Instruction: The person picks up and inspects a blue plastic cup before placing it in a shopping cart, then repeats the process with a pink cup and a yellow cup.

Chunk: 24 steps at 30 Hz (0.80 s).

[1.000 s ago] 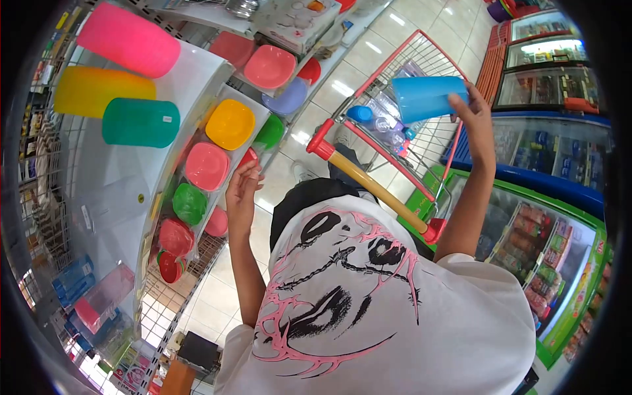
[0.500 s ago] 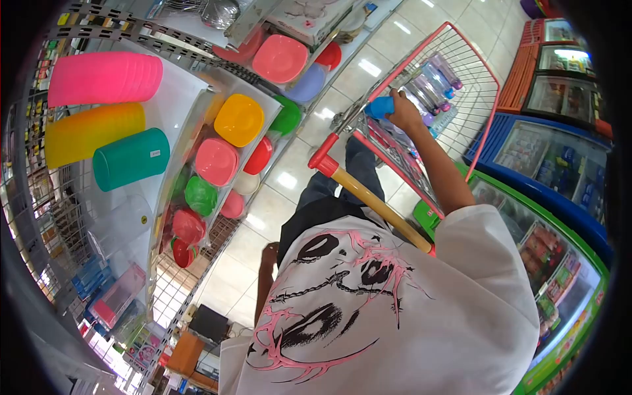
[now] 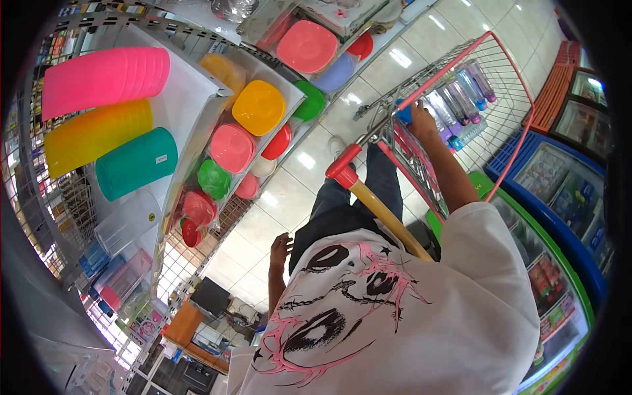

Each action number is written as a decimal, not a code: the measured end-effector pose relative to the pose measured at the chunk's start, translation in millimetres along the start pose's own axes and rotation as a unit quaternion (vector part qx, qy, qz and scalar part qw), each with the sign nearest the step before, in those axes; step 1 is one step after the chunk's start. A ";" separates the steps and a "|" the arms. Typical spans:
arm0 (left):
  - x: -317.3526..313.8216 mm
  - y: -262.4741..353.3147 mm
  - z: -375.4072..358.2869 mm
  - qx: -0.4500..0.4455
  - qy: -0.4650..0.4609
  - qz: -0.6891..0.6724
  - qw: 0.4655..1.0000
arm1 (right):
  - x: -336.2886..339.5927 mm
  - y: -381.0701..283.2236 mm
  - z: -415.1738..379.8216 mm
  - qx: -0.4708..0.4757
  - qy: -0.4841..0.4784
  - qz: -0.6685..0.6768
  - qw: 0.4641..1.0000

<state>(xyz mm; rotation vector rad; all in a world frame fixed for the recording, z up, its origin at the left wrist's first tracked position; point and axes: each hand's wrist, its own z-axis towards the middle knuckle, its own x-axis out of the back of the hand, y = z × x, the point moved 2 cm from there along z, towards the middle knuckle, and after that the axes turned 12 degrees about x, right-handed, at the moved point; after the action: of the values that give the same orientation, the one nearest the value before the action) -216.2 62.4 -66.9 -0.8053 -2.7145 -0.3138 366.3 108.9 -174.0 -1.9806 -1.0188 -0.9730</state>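
Note:
My right hand [image 3: 422, 123] is over the near end of a wire shopping cart [image 3: 505, 56], closed around a small blue cup [image 3: 403, 110]. The hand and its angle hide much of the cup. Just beyond it, inside the cart, several clear bottles [image 3: 454, 101] with purple, pink and blue caps lie side by side. My left hand [image 3: 282, 246] hangs at my side, empty, with its fingers a little apart. The cart's red and yellow handle [image 3: 378, 204] crosses in front of my body, and neither hand is on it.
On the left, shelves hold stacked pink cups [image 3: 108, 79], yellow cups [image 3: 99, 135], a teal cup [image 3: 138, 163] and colourful bowls [image 3: 259, 107]. Drink coolers [image 3: 559, 174] and a green-framed freezer [image 3: 553, 276] line the right. A tiled floor [image 3: 260, 227] runs between.
My right hand has lowered the blue cup closer to the bottles and the cart's side. More of my left hand has come into view. The whole scene has shifted slightly rightward.

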 end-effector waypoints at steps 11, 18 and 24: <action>12.2 -20.3 17.7 0.023 -0.002 -0.031 0.999 | -16.8 2.8 15.2 -0.009 -0.040 -0.036 0.999; 13.1 -22.3 50.6 -0.024 -0.016 -0.073 0.997 | -24.7 54.0 0.1 0.019 0.138 0.121 0.983; 12.2 -13.1 95.7 -0.140 0.039 -0.071 0.987 | 86.2 55.2 -55.3 -0.066 0.236 0.168 0.955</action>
<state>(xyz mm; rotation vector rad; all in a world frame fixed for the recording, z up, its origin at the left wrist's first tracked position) -253.8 85.3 -153.8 -0.6518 -2.6941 -0.7559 432.6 67.7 -87.7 -1.8148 -0.3482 -1.2577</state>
